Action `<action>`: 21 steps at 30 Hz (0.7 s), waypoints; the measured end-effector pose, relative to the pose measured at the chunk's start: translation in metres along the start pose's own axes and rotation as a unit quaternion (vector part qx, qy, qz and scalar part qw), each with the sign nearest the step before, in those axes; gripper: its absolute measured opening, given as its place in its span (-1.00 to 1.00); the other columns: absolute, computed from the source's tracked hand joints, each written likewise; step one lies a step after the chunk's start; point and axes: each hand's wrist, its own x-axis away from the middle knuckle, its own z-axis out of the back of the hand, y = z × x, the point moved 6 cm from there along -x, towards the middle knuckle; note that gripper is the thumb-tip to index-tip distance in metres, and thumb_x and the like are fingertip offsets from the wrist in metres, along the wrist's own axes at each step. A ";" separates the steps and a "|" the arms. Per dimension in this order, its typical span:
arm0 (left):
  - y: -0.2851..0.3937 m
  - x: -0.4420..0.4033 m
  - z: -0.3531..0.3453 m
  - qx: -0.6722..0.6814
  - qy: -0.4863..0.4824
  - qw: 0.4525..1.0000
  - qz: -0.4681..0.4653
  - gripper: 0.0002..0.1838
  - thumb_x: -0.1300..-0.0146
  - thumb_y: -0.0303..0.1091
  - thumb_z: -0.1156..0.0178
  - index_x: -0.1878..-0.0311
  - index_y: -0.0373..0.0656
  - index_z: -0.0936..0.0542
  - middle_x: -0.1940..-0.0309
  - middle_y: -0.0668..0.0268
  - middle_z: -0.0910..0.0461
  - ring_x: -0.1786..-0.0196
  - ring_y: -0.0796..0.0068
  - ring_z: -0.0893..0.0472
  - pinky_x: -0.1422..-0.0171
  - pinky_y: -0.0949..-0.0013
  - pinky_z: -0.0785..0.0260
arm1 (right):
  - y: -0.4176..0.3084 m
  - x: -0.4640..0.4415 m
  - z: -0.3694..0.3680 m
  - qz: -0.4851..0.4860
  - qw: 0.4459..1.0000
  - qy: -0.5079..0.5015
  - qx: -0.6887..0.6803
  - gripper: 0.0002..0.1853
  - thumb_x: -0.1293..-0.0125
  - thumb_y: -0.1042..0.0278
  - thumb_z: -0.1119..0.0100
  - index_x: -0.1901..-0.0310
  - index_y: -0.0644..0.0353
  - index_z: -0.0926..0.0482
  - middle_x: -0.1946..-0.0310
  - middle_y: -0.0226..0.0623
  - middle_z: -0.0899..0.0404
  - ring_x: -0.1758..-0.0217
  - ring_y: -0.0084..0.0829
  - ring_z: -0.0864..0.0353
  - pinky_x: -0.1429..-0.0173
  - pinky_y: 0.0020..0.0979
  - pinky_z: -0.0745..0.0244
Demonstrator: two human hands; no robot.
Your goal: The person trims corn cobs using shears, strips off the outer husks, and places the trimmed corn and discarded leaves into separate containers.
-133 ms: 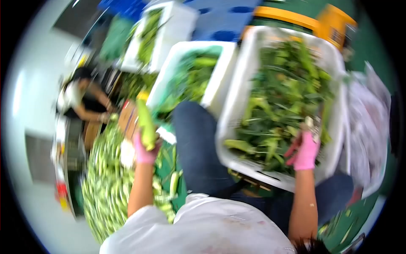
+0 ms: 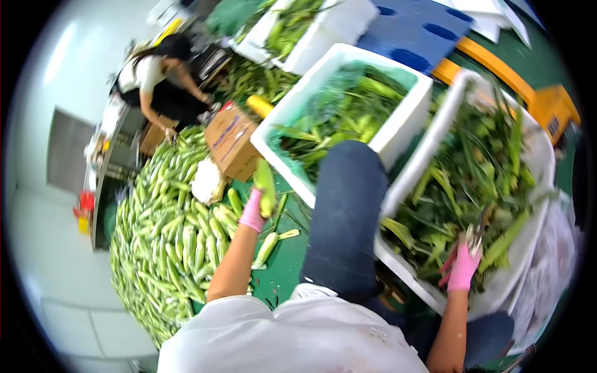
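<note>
My left hand (image 2: 252,212), in a pink glove, is closed around a green-husked ear of corn (image 2: 265,186), held over the green floor beside the big heap of corn ears (image 2: 180,248). My right hand (image 2: 462,268), also gloved in pink, grips what look like pruning shears (image 2: 476,237), with metal blades and a red handle. Those blades point over the leaves and husks (image 2: 460,168) inside a large white basket (image 2: 407,273). Whether the blades touch a leaf I cannot tell.
A white foam box (image 2: 379,149) with a green liner holds more corn and leaves beyond my knee. Near the heap stand a cardboard box (image 2: 233,143) and a white bundle (image 2: 208,181). Another person (image 2: 152,78) bends over the heap's far end. A blue pallet (image 2: 416,31) lies behind.
My view has swung to the left, so the baskets and boxes appear farther right. The ear of corn stays in my left hand and the shears in my right.
</note>
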 end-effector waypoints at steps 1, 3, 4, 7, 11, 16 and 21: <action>-0.020 -0.017 0.036 -0.016 0.009 0.998 0.058 -0.33 -0.31 -0.12 -0.28 -0.45 0.00 -0.31 -0.04 0.13 -0.60 0.12 0.16 -0.65 0.20 0.14 -0.59 | 0.023 -0.012 -0.017 -0.011 0.999 -0.032 0.017 -0.69 -0.42 0.09 -0.22 0.32 0.14 -0.46 0.70 -0.41 -0.36 0.82 -0.44 -0.31 0.81 -0.37 -0.17; -0.066 -0.021 0.053 -0.114 0.086 0.989 0.039 -0.14 -0.26 -0.26 -0.33 -0.58 -0.08 -0.16 -0.19 0.09 -0.56 -0.01 0.13 -0.65 0.07 0.15 -0.60 | 0.054 -0.027 -0.030 -0.038 0.996 -0.059 0.057 -0.73 -0.42 0.14 -0.19 0.29 0.17 -0.47 0.69 -0.41 -0.36 0.79 -0.46 -0.30 0.79 -0.38 -0.15; -0.089 -0.053 0.087 -0.163 0.093 0.982 -0.004 -0.02 -0.22 -0.35 -0.34 -0.65 -0.06 -0.03 -0.27 0.06 -0.53 -0.09 0.12 -0.64 -0.04 0.17 -0.58 | 0.012 0.011 -0.056 -0.094 0.989 -0.071 0.087 -0.65 -0.36 -0.03 -0.22 0.24 0.13 -0.52 0.63 -0.41 -0.43 0.67 -0.46 -0.38 0.57 -0.47 -0.21; -0.095 -0.071 0.120 -0.248 0.216 0.941 -0.077 -0.11 -0.14 -0.38 -0.34 -0.57 -0.12 -0.22 -0.30 -0.02 -0.50 -0.13 0.04 -0.62 -0.28 0.17 -0.46 | 0.038 -0.003 -0.036 -0.106 0.993 -0.059 -0.001 -0.67 -0.36 0.05 -0.22 0.10 0.16 -0.59 0.45 -0.38 -0.58 0.50 -0.43 -0.51 0.41 -0.34 -0.38; -0.013 -0.071 0.047 -0.476 0.421 0.729 -0.254 -0.26 -0.15 -0.40 -0.30 -0.46 -0.12 -0.39 -0.36 -0.13 -0.37 -0.38 -0.14 -0.41 -0.51 0.06 -0.24 | 0.024 0.010 -0.055 -0.081 0.972 -0.218 0.032 -0.51 -0.29 0.19 -0.18 -0.17 0.30 -0.47 0.08 -0.23 -0.57 0.06 -0.30 -0.54 -0.07 -0.24 -0.45; 0.075 -0.080 -0.179 -0.339 -0.025 0.833 -0.437 -0.70 -0.29 -0.43 -0.17 -0.08 -0.16 -0.65 0.03 0.10 -0.68 -0.11 0.02 -0.63 -0.28 0.11 -0.44 | 0.040 0.020 -0.010 -0.117 0.962 -0.240 0.056 -0.32 -0.27 0.21 -0.19 -0.39 0.33 -0.33 -0.19 -0.11 -0.53 -0.22 -0.13 -0.52 -0.33 -0.10 -0.45; -0.024 -0.213 -0.261 -0.712 -0.039 0.693 -0.104 -0.40 -0.22 0.10 -0.21 -0.27 0.04 -0.58 -0.19 0.08 -0.57 -0.25 0.03 -0.58 -0.31 -0.05 -0.47 | 0.037 0.023 -0.004 -0.109 0.958 -0.120 -0.238 -0.39 -0.36 -0.07 -0.19 -0.30 0.14 -0.44 -0.18 -0.23 -0.57 -0.24 -0.18 -0.52 -0.31 -0.11 -0.42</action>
